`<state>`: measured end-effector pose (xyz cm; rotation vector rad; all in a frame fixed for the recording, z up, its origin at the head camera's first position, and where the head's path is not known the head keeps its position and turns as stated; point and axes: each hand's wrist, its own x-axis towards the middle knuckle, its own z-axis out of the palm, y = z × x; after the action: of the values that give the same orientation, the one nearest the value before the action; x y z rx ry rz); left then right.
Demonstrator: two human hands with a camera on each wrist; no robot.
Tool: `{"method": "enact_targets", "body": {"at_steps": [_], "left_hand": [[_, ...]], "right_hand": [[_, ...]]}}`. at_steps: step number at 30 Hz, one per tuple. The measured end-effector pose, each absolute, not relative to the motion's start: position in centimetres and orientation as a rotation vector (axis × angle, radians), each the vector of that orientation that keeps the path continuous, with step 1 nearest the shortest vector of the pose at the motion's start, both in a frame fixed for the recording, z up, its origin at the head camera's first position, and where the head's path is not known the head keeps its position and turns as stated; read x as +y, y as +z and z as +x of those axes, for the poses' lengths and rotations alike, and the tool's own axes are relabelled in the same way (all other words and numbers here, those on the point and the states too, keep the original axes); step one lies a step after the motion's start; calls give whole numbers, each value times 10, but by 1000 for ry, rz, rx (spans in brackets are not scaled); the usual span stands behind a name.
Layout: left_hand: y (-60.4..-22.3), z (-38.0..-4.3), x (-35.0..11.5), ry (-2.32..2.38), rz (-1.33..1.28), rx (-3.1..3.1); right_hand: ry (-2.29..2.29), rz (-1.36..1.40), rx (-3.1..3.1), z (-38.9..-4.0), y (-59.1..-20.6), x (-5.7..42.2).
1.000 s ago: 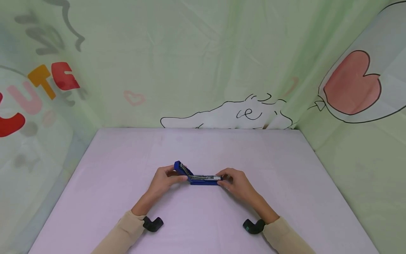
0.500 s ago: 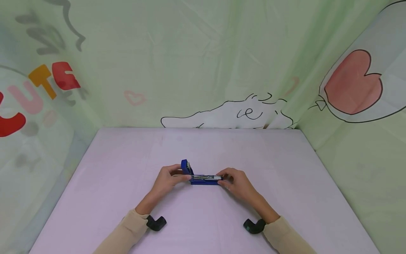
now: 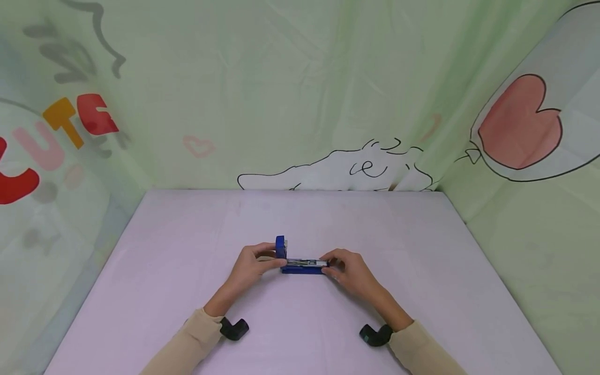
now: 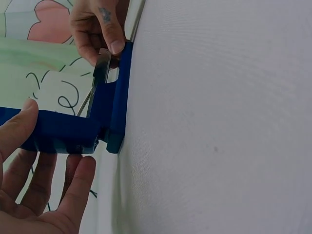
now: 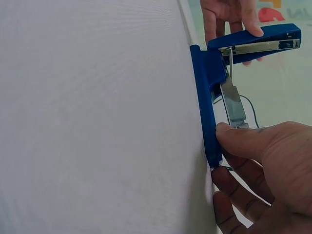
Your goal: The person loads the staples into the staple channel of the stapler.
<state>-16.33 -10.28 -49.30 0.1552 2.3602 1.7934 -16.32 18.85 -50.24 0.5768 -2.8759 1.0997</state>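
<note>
A blue stapler [image 3: 304, 270] lies on the table with its top arm [image 3: 280, 246] swung up about upright from the base. My left hand [image 3: 253, 263] pinches that raised arm, thumb on one side and fingers on the other, as the left wrist view shows on the blue cover [image 4: 61, 131]. At the base's opposite end, my right hand [image 3: 351, 268] grips the tip between thumb and fingers. In the right wrist view the metal staple channel [image 5: 233, 105] is exposed, with a thin rod running from it toward the hinge.
A pale lilac cloth [image 3: 300, 323] covers the table. Behind and beside it hang green curtains [image 3: 281, 94] with printed drawings. Dark curved pieces [image 3: 375, 335] stick out from both wrists, by the beige sleeves.
The stapler's top arm has swung from leaning left to about upright. My left hand has moved slightly right with it. My right hand and the base have stayed put.
</note>
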Motion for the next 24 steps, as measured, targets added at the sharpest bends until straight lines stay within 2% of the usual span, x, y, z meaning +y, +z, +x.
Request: {"method": "enact_targets", "body": {"at_steps": [24], "left_hand": [[-489,-162,-94,1753,278,2456]], "right_hand": [[1099,559,-2881,-162,-502,188]]}}
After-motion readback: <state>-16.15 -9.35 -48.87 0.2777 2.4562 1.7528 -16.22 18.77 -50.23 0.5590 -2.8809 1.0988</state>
